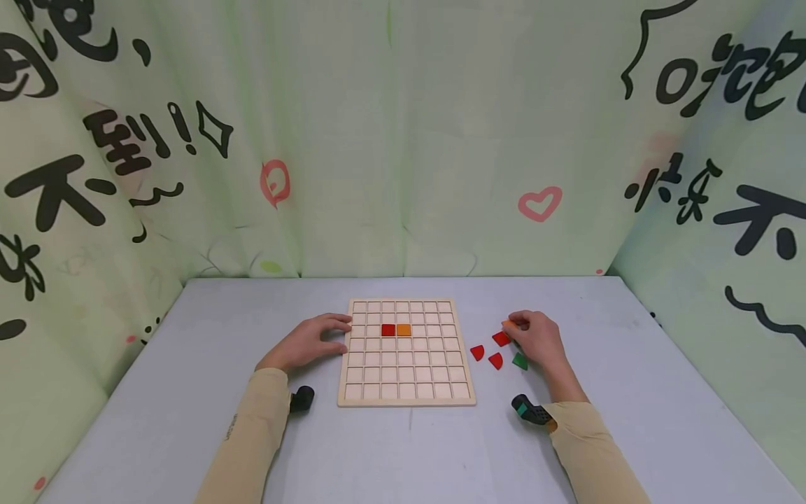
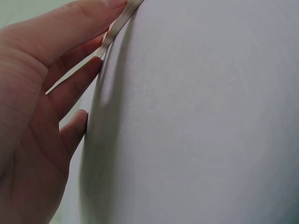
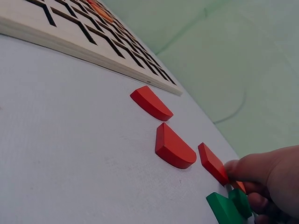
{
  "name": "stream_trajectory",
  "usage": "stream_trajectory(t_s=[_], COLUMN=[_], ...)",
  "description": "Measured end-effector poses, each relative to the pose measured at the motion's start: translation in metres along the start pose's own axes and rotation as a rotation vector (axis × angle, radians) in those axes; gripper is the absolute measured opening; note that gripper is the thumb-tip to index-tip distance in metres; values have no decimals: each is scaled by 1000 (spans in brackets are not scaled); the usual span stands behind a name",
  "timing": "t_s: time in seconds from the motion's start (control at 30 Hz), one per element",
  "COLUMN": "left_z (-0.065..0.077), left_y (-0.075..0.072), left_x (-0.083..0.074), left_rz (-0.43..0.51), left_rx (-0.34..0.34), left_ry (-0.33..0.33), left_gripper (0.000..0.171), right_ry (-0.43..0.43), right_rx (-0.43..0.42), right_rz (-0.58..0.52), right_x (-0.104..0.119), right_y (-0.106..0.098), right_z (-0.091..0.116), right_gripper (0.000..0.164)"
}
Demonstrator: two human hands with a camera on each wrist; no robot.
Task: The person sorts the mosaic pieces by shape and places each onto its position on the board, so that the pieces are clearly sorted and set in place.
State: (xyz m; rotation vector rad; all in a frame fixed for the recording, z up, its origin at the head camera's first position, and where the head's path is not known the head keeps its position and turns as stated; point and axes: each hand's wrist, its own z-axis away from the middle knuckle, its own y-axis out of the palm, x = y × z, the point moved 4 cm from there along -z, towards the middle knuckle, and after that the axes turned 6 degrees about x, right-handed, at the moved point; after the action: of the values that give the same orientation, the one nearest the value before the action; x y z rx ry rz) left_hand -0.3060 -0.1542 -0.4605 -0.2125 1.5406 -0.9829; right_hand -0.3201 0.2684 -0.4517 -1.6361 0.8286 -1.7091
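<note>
A pale wooden grid board (image 1: 406, 402) lies on the table, with a red square (image 1: 387, 330) and an orange square (image 1: 404, 330) side by side in its cells. My left hand (image 1: 311, 341) rests against the board's left edge, thumb and fingers spread; the left wrist view shows the fingertips (image 2: 96, 60) right at that edge. To the right of the board, my right hand (image 1: 538, 339) pinches an orange piece (image 1: 508, 324), mostly hidden by the fingers. Close by its fingertips lie a red four-sided piece (image 1: 502, 339) and green pieces (image 3: 225, 209).
Two red pieces with a curved side, one (image 1: 477, 353) near the board's right edge and another (image 1: 496, 360) beside it, lie on the white table (image 1: 189, 420). Printed curtains (image 1: 403, 140) stand behind the table and along both sides.
</note>
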Motion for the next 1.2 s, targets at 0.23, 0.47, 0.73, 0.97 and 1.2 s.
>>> stream_trajectory(t_s=[0.23, 0.47, 0.73, 0.97, 1.2], left_z=[1, 2, 2, 1, 1], left_y=[-1, -2, -2, -1, 0], left_x=[1, -1, -3, -2, -2], left_rz=[-4, -1, -1, -2, -1], left_rx=[-1, -5, -5, 2, -6], left_ry=[6, 12, 3, -16, -9], left_gripper=[41, 41, 41, 42, 41], right_ry=[-4, -4, -19, -43, -65], right_rx=[-10, -19, -25, -24, -13], right_rz=[4, -14, -31, -18, -13], right_x=[-2, -6, -5, -7, -6], right_y=[0, -2, -2, -2, 1], right_z=[-2, -5, -7, -7, -7], right_gripper=[36, 35, 36, 35, 31])
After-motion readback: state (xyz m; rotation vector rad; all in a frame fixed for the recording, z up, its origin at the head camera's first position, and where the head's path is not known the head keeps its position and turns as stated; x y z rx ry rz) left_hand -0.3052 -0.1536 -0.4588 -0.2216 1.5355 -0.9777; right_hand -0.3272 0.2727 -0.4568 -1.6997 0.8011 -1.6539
